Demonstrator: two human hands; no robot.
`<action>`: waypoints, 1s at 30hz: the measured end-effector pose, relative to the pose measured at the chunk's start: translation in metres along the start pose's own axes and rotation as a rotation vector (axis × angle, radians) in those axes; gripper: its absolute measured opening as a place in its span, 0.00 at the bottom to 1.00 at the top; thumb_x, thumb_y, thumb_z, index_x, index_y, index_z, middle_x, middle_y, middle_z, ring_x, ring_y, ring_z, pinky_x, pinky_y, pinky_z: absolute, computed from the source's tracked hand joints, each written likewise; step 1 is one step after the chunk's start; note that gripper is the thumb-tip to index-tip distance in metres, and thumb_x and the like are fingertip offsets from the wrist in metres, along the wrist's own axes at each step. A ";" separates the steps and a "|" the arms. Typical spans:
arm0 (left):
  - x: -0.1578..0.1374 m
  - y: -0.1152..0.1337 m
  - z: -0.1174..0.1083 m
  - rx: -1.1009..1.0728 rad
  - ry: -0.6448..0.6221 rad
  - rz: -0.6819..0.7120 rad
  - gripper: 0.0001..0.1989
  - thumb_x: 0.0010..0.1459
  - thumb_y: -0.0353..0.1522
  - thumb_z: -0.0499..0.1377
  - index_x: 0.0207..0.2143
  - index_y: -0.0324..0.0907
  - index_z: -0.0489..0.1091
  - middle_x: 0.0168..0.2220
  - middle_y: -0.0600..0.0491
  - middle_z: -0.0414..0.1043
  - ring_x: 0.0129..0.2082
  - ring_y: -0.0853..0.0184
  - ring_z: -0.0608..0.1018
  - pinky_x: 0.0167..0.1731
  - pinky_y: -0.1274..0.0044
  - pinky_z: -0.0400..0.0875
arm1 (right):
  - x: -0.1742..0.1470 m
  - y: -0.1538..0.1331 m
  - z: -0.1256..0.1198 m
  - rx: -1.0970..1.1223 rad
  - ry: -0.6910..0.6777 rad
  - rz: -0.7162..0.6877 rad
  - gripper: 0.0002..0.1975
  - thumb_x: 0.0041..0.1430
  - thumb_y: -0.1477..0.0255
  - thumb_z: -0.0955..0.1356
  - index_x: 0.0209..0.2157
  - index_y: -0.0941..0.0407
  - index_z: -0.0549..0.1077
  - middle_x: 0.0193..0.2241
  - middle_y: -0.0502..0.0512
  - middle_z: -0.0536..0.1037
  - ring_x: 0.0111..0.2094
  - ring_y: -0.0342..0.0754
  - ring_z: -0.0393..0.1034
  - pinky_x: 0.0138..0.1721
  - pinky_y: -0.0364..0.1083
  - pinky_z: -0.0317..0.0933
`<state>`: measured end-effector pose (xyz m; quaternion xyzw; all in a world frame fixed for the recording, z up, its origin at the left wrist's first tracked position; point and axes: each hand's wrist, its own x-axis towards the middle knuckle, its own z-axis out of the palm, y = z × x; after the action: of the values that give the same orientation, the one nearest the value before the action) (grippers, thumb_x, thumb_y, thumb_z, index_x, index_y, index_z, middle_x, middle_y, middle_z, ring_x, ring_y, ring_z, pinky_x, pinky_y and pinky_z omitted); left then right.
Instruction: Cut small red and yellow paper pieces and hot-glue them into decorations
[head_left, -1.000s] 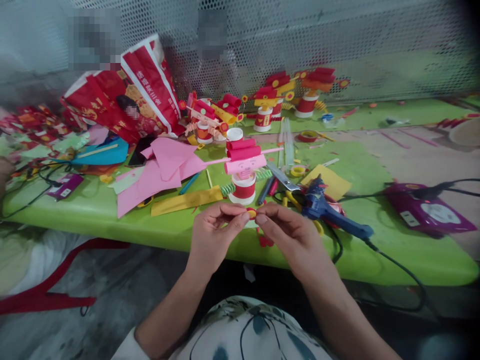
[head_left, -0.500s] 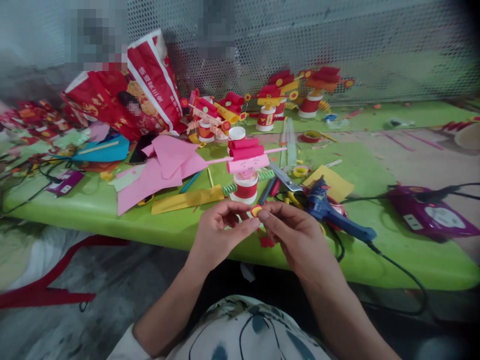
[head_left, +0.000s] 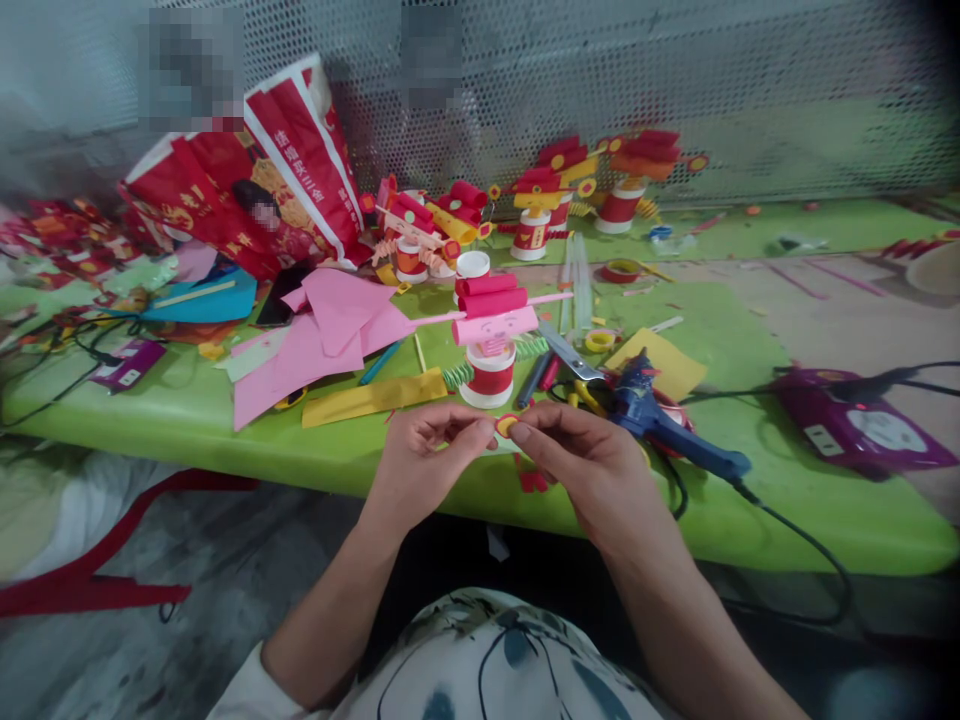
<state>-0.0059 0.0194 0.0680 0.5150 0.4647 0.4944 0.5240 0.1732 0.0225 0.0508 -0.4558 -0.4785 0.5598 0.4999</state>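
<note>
Between my two hands is a small round paper disc (head_left: 506,426), yellow with a red rim. My right hand (head_left: 581,450) pinches its right side with thumb and forefinger. On the other side, my left hand (head_left: 431,460) has its thumb and bent fingers closed at the disc's left edge. Just beyond my fingers stands a paper figure (head_left: 493,328) with a pink face, rolled red hat and green spring arms on a red and white cup (head_left: 489,378). Small red paper pieces (head_left: 532,478) lie at the table edge below the disc.
A blue glue gun (head_left: 675,435) rests on the right by scissors (head_left: 574,355) and a purple power box (head_left: 862,420), its cable hanging over the edge. Pink paper sheets (head_left: 330,330) and a yellow strip (head_left: 375,397) lie left. Finished-looking figures (head_left: 532,215) and a red bag (head_left: 247,180) stand behind.
The disc has moved slightly left and down, and shows more of its face. My left hand has shifted a little left, its thumb now at the disc's edge.
</note>
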 end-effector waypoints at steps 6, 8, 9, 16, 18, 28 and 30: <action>0.002 -0.002 0.003 0.036 0.016 -0.002 0.06 0.56 0.35 0.70 0.33 0.42 0.83 0.29 0.52 0.82 0.30 0.70 0.79 0.35 0.79 0.74 | 0.000 0.002 -0.002 -0.020 -0.016 -0.008 0.11 0.53 0.62 0.80 0.31 0.54 0.82 0.25 0.48 0.75 0.22 0.39 0.61 0.22 0.40 0.54; 0.003 -0.002 0.006 0.033 0.024 0.002 0.05 0.56 0.34 0.70 0.31 0.41 0.82 0.28 0.53 0.80 0.28 0.71 0.77 0.34 0.79 0.73 | 0.000 0.002 -0.002 -0.019 -0.022 -0.016 0.10 0.53 0.63 0.80 0.31 0.54 0.82 0.25 0.48 0.75 0.22 0.39 0.61 0.22 0.40 0.53; 0.003 -0.002 0.007 0.022 0.034 0.000 0.05 0.55 0.33 0.70 0.30 0.41 0.81 0.27 0.53 0.80 0.28 0.72 0.77 0.32 0.79 0.72 | 0.000 0.003 -0.002 -0.009 -0.020 -0.012 0.11 0.54 0.62 0.79 0.32 0.54 0.82 0.26 0.48 0.75 0.22 0.39 0.61 0.22 0.40 0.53; 0.005 -0.008 0.015 -0.115 0.102 -0.004 0.06 0.57 0.33 0.69 0.28 0.42 0.80 0.23 0.56 0.77 0.24 0.75 0.73 0.27 0.82 0.69 | -0.001 0.005 -0.002 0.050 -0.037 0.066 0.15 0.51 0.61 0.80 0.38 0.53 0.83 0.27 0.49 0.76 0.22 0.40 0.62 0.22 0.40 0.54; 0.005 -0.011 0.016 -0.143 0.103 -0.004 0.06 0.57 0.34 0.69 0.29 0.42 0.80 0.24 0.56 0.77 0.24 0.75 0.73 0.27 0.82 0.69 | -0.001 0.005 -0.002 0.046 -0.038 0.071 0.16 0.50 0.60 0.80 0.38 0.53 0.83 0.27 0.49 0.76 0.22 0.40 0.62 0.22 0.40 0.54; -0.001 -0.012 0.019 -0.118 0.124 -0.015 0.08 0.57 0.37 0.70 0.31 0.42 0.81 0.25 0.54 0.77 0.26 0.71 0.75 0.29 0.78 0.70 | 0.000 0.002 0.003 0.058 0.011 0.069 0.15 0.47 0.62 0.82 0.34 0.54 0.82 0.27 0.49 0.78 0.22 0.41 0.62 0.22 0.41 0.55; -0.001 -0.012 0.019 -0.126 0.118 -0.019 0.08 0.57 0.37 0.70 0.30 0.41 0.81 0.25 0.54 0.77 0.26 0.71 0.75 0.29 0.79 0.70 | 0.001 0.002 0.003 0.066 0.018 0.064 0.14 0.48 0.62 0.81 0.32 0.54 0.82 0.26 0.49 0.78 0.22 0.40 0.63 0.22 0.41 0.55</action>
<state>0.0134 0.0170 0.0568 0.4467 0.4676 0.5469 0.5316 0.1697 0.0231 0.0495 -0.4592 -0.4404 0.5870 0.5006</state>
